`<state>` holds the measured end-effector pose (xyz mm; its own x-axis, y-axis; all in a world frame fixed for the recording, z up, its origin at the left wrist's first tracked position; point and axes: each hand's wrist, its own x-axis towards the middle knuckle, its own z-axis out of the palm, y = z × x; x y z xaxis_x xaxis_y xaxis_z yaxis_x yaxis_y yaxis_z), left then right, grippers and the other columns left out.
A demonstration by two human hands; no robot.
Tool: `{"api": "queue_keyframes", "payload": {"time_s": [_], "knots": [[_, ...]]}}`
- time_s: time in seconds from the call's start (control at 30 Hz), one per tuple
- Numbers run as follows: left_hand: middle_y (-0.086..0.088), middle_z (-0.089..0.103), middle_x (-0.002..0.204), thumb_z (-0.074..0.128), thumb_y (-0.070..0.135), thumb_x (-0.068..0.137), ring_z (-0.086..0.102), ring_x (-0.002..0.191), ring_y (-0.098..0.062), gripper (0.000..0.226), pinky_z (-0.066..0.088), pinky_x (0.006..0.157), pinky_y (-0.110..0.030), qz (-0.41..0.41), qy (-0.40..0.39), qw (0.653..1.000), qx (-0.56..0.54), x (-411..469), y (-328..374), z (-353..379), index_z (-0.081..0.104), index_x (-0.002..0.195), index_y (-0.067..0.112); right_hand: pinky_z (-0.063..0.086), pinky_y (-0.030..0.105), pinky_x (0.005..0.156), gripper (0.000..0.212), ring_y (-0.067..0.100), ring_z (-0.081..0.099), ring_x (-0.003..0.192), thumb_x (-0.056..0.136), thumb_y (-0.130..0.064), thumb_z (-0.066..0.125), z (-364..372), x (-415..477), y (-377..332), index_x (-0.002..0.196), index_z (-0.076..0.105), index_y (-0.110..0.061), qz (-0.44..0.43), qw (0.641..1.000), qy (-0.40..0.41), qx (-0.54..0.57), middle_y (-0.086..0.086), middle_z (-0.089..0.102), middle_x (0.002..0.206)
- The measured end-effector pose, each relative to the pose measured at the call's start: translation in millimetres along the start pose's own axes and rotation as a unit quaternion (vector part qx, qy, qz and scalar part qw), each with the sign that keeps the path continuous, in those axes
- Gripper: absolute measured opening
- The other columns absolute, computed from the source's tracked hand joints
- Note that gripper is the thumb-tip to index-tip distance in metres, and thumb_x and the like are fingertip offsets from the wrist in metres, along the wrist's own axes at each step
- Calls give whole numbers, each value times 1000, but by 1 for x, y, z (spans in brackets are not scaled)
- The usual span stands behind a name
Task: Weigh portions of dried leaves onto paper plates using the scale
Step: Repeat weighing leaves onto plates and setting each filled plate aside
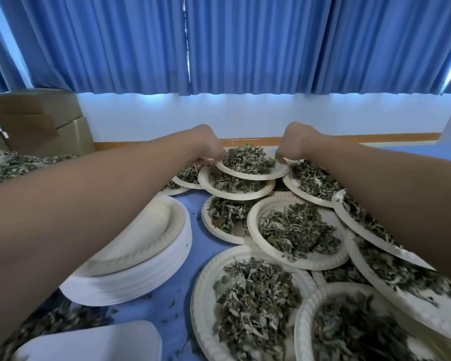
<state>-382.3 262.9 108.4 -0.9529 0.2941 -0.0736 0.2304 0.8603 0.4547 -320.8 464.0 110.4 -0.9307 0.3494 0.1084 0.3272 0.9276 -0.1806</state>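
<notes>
Both my arms reach far forward over the blue table. My left hand (207,148) pinches the left rim of a paper plate (255,175) heaped with dried leaves (249,158), and my right hand (293,144) pinches its right rim. That plate sits on top of other filled plates at the far end. Several more filled plates (255,222) overlap across the right half of the table. A white flat shape (94,342), possibly the scale, shows at the bottom left.
A tall stack of empty paper plates (141,256) stands under my left forearm. A loose heap of dried leaves (8,165) lies at the far left, with cardboard boxes (39,121) behind it. Blue curtains and a white wall close the back.
</notes>
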Motion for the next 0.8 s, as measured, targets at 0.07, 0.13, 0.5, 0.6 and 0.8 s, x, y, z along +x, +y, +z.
{"api": "queue_keyframes", "payload": {"time_s": [0.07,0.13,0.5,0.6,0.8], "knots": [[-9,42,55,64,11,90,36,42,-21,23,30,43,-24,13,19,1000,19,-9,-5,-9,48,74,8,43,29,59,16,27,52,69,87,-14,70,-6,-9,-2,81,63,-2,-9,1000,18,14,13,59,80],[-7,43,52,59,11,89,35,40,-21,25,30,42,-21,31,46,996,71,-23,-15,-17,48,67,10,54,37,74,19,31,59,82,89,-13,66,-12,-18,-4,100,69,3,-15,999,34,30,18,69,95],[7,63,94,50,38,100,59,89,-18,25,52,79,-42,299,68,924,230,-165,-123,-60,70,97,24,54,43,82,13,17,63,83,95,-19,65,10,-170,-87,91,77,-18,-339,928,122,91,-6,67,89],[11,65,91,44,46,102,59,83,-13,34,50,78,-42,326,43,915,232,-202,-154,-61,69,95,26,52,41,87,18,13,61,91,99,-27,63,26,-210,-116,109,78,-23,-417,903,69,79,-9,65,103],[18,62,87,48,50,102,60,78,-12,29,51,74,-44,338,2,920,197,-243,-190,-56,69,98,29,53,42,81,28,14,60,100,103,-44,51,28,-244,-149,115,75,-37,-463,885,45,-11,-11,66,107]]}}
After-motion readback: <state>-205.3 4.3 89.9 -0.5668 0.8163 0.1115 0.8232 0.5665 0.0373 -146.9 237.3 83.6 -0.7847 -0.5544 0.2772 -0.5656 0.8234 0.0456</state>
